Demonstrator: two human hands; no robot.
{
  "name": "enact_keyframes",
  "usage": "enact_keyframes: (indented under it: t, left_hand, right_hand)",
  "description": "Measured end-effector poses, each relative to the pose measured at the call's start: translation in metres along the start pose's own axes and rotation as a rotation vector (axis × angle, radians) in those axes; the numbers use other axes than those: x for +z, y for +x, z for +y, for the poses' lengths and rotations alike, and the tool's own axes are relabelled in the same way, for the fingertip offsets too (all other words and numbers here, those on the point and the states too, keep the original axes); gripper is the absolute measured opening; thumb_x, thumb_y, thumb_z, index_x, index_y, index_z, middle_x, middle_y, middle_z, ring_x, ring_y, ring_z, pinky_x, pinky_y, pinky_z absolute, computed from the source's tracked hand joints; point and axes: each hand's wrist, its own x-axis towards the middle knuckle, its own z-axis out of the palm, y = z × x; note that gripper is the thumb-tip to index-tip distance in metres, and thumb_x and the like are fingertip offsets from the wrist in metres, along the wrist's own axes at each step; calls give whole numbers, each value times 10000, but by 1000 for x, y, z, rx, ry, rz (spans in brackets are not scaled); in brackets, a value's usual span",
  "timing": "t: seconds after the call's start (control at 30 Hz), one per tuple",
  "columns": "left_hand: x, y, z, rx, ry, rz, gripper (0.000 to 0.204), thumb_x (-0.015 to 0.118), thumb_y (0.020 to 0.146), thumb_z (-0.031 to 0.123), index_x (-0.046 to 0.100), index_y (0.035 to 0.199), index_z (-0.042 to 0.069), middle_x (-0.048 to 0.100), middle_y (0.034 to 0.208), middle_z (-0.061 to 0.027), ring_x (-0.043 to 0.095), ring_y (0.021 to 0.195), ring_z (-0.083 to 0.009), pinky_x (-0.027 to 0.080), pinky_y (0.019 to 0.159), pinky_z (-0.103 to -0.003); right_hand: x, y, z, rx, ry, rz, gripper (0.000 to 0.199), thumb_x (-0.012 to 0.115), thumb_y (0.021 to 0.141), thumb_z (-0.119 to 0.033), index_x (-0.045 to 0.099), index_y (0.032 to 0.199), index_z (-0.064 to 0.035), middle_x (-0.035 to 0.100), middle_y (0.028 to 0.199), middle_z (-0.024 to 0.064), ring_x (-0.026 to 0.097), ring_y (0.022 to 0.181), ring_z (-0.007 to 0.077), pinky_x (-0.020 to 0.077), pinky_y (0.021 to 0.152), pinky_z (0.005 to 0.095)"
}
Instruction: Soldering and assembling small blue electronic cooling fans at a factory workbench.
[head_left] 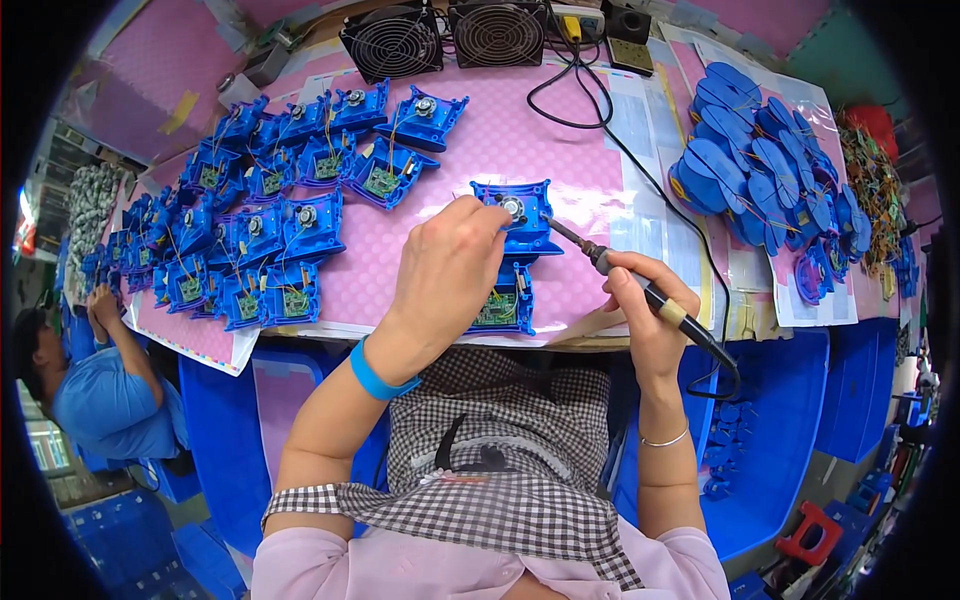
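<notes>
A blue plastic housing (532,240) with a small round speaker (514,208) lies in front of me on the table. Directly below it, an open blue housing half holds a green circuit board (495,308), partly covered by my left hand (450,262). The fingertips of that hand are pinched together at the speaker's left side; what they grip is hidden. In my right hand (652,312) is a soldering iron (598,256), held like a pen. Its tip reaches toward the housing's right edge, close to the speaker; whether it touches cannot be made out.
Several similar blue housings (310,228) crowd the table's left side. Two black fans (396,45) stand at the back. The iron's black cord (665,185) loops across to the right, near stacked blue discs (745,150). Blue bins (770,440) flank my lap. Another person (115,395) sits at left.
</notes>
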Motion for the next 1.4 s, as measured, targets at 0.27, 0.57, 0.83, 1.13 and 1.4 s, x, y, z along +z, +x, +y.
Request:
enact_keyframes:
  t: [0.27,0.57,0.83,1.13,1.4]
  left_hand:
    - [15,9,-1,5,-32,-24,148,626,780,28,645,926,28,635,809,-145,629,731,-325,492,634,-421]
    - [21,14,-1,6,-43,-60,137,589,797,43,633,926,33,633,843,-161,628,775,-355,504,663,-451]
    - [21,15,-3,-27,-9,-94,111,598,799,53,643,899,31,622,817,-164,621,770,-358,498,649,-452]
    - [-7,-21,-42,-493,-501,263,172,710,831,151,706,930,10,591,733,-71,525,640,-135,406,554,-302]
    - [4,-18,-20,-198,-222,270,133,748,783,132,731,839,13,640,725,-71,510,593,-108,369,497,-269]
  right_hand:
    - [0,3,7,-77,-40,-59,174,650,871,-45,682,1014,48,677,772,101,627,647,115,505,594,225]
    - [0,5,5,-25,-29,-70,165,647,872,-40,684,1008,46,676,763,87,618,652,104,492,601,215]
    - [3,6,2,-25,-35,-83,164,644,861,-26,686,1001,48,678,771,90,622,654,106,500,603,218]
    - [-2,5,-1,-4,20,-26,166,635,855,-20,681,996,57,676,774,105,621,634,115,498,591,220]
    - [-1,3,5,-11,-20,-43,163,642,860,-24,680,998,55,681,787,113,626,638,121,499,583,220]
